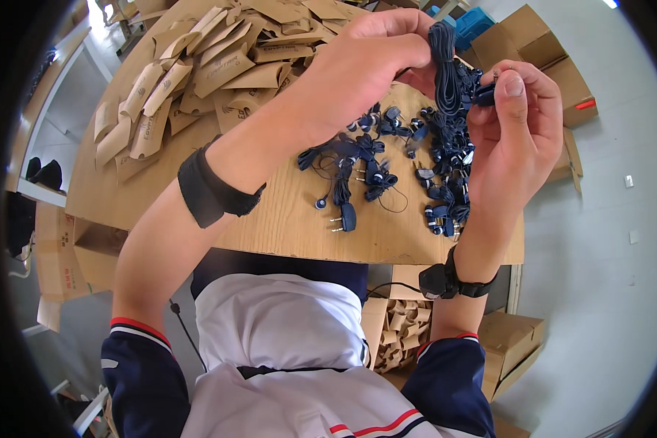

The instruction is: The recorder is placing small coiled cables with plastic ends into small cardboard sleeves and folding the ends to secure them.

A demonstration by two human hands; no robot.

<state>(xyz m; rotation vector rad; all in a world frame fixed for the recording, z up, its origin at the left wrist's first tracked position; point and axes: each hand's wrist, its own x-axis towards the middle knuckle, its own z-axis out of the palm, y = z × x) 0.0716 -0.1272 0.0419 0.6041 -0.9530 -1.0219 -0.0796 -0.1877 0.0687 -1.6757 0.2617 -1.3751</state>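
Above the far right of the table, my left hand [394, 55] is closed on a dark blue coiled earphone cable [447, 73], which hangs down in loops. My right hand [522, 117] pinches a dark two-pin plug [485, 94] between thumb and fingers, close beside the coil. Below both hands, a heap of dark blue bundled earphones [449, 157] with silvery earbuds and plugs lies on the wooden table [285, 237]. Left of the heap is a looser group of earphones [347, 160], with one two-pin plug [345, 217] lying toward the table's near edge.
A big pile of brown cardboard pillow boxes [226, 66] covers the table's far left. Under the near edge, an open carton [405, 325] holds more brown pieces. Cartons [515, 343] stand on the floor at right, others [58, 248] at left. A blue bin [474, 25] sits beyond the table.
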